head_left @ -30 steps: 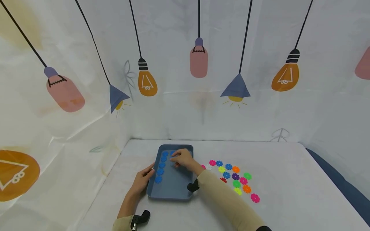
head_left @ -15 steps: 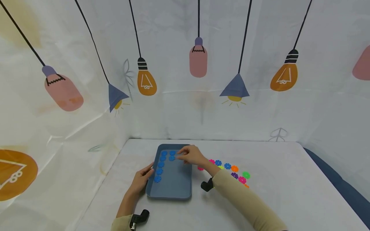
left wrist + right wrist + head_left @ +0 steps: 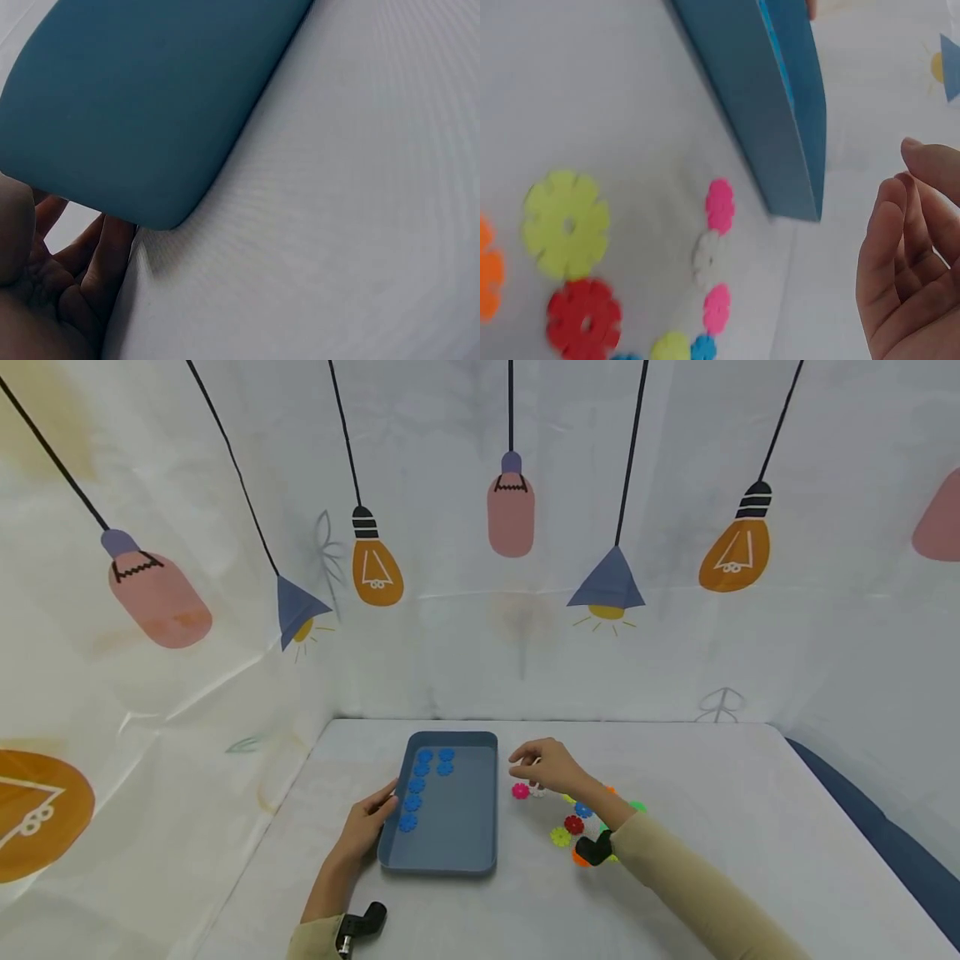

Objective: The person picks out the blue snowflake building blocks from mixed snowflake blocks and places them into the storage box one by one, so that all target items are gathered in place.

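A blue-grey rectangular tray (image 3: 450,852) is on the white table in the head view. Several blue flower-shaped discs (image 3: 415,785) lie inside it, a longer column along the left wall and two more beside its top. My left hand (image 3: 365,821) grips the tray's left side, its thumb on the rim; in the left wrist view its fingers (image 3: 105,259) reach below the tray's edge. Past the right rim, my right hand (image 3: 553,766) hovers over the table, fingers loosely bent. Nothing shows between its thumb and fingertips in the right wrist view.
Loose flower discs in mixed colours lie right of the tray, including pink (image 3: 521,791), red (image 3: 573,824) and yellow (image 3: 560,837) ones, partly hidden under the right forearm. A white sheet printed with lamps (image 3: 511,514) hangs behind the table.
My right hand has moved right, out from over the tray to above the table. A second blue disc now shows in the tray's second column. My left hand has stayed on the tray.
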`<state>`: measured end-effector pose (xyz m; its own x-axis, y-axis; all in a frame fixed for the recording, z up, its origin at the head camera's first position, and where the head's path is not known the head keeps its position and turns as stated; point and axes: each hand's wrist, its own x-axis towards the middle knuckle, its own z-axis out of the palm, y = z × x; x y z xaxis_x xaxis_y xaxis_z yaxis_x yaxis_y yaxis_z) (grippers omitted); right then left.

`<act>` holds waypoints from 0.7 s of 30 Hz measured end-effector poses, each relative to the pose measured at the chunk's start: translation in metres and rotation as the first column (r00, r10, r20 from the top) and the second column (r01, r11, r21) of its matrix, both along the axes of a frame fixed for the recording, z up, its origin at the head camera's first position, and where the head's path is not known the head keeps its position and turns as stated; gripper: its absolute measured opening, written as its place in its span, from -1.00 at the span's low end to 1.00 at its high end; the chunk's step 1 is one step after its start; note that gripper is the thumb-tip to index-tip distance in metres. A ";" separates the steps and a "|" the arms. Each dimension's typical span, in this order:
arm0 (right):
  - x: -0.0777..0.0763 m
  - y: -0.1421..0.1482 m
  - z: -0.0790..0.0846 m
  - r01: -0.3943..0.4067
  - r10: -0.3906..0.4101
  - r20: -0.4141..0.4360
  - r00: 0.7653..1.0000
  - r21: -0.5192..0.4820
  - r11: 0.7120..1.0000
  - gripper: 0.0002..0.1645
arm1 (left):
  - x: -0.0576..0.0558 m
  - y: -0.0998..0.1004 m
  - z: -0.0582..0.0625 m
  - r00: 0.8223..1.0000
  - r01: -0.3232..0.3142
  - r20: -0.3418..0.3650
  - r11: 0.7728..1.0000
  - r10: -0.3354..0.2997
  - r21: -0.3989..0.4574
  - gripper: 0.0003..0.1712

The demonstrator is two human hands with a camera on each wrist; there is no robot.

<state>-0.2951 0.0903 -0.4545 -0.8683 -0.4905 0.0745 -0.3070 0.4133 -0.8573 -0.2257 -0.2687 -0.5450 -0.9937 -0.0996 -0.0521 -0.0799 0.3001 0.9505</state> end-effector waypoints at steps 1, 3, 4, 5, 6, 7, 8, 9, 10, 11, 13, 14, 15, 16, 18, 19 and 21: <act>0.001 0.006 -0.001 0.009 -0.009 0.000 1.000 0.011 1.000 -0.75 | 0.000 0.000 0.000 1.000 -0.004 0.003 1.000 0.004 0.003 -0.44; 0.002 0.018 -0.003 0.031 -0.031 -0.003 1.000 0.032 0.999 -0.77 | 0.000 0.001 0.000 1.000 -0.003 0.000 1.000 0.003 0.008 -0.44; 0.003 0.023 -0.004 0.040 -0.039 -0.005 0.999 0.040 0.998 -0.78 | 0.000 0.001 0.000 1.000 0.001 -0.003 1.000 -0.001 0.011 -0.44; 0.003 0.029 -0.005 0.050 -0.050 -0.002 0.999 0.045 0.998 -0.77 | 0.000 0.001 0.000 1.000 0.003 -0.003 1.000 -0.003 0.013 -0.43; 0.004 0.034 -0.006 0.060 -0.060 0.003 0.998 0.050 0.997 -0.77 | 0.000 0.001 0.001 1.000 0.003 0.000 1.000 -0.003 0.019 -0.44; 0.005 0.039 -0.006 0.068 -0.069 0.012 0.998 0.053 0.996 -0.77 | -0.001 0.001 0.001 1.000 0.007 -0.003 1.000 -0.007 0.013 -0.43; 0.006 0.043 -0.006 0.077 -0.078 0.021 0.997 0.059 0.995 -0.76 | -0.001 0.001 0.002 1.000 0.010 -0.005 1.000 -0.010 0.009 -0.43; 0.007 0.048 -0.007 0.086 -0.088 0.028 0.996 0.064 0.994 -0.75 | -0.001 0.000 0.002 1.000 0.013 -0.006 1.000 -0.013 0.003 -0.43; 0.008 0.052 -0.008 0.097 -0.100 0.037 0.994 0.073 0.993 -0.74 | -0.001 0.000 0.002 1.000 0.011 -0.005 1.000 -0.011 -0.001 -0.42; 0.008 0.056 -0.009 0.110 -0.114 0.048 0.992 0.079 0.991 -0.73 | -0.001 0.000 0.002 1.000 0.006 -0.002 1.000 -0.006 -0.004 -0.42; 0.009 0.064 -0.013 0.133 -0.139 0.060 0.988 0.096 0.986 -0.73 | -0.001 0.001 0.002 1.000 0.002 0.002 1.000 -0.002 -0.012 -0.43; 0.010 0.067 -0.015 0.145 -0.152 0.066 0.986 0.103 0.984 -0.73 | -0.001 0.001 0.002 1.000 0.001 0.002 1.000 -0.001 -0.013 -0.44; 0.010 0.071 -0.018 0.155 -0.163 0.072 0.984 0.108 0.982 -0.73 | 0.000 0.002 0.002 1.000 -0.003 0.004 1.000 0.003 -0.008 -0.45; 0.010 0.074 -0.021 0.165 -0.174 0.080 0.981 0.114 0.980 -0.74 | 0.000 0.002 0.002 1.000 -0.008 0.008 1.000 0.008 -0.005 -0.45; 0.012 0.080 -0.026 0.172 -0.183 0.087 0.979 0.118 0.978 -0.75 | 0.000 0.002 0.001 1.000 -0.004 0.001 1.000 0.004 -0.006 -0.46; 0.012 0.083 -0.029 0.174 -0.185 0.083 0.979 0.122 0.977 -0.75 | 0.000 0.003 0.001 1.000 -0.006 -0.001 1.000 0.006 -0.004 -0.46; 0.015 0.088 -0.034 0.190 -0.202 0.078 0.976 0.137 0.972 -0.75 | 0.000 0.003 0.002 1.000 -0.011 0.001 1.000 0.011 0.003 -0.46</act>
<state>-0.2804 0.1788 -0.4883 -0.9486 -0.3104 -0.0616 -0.1323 0.5658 -0.8139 -0.2259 -0.2657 -0.5429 -0.9924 -0.1107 -0.0531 -0.0840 0.2964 0.9514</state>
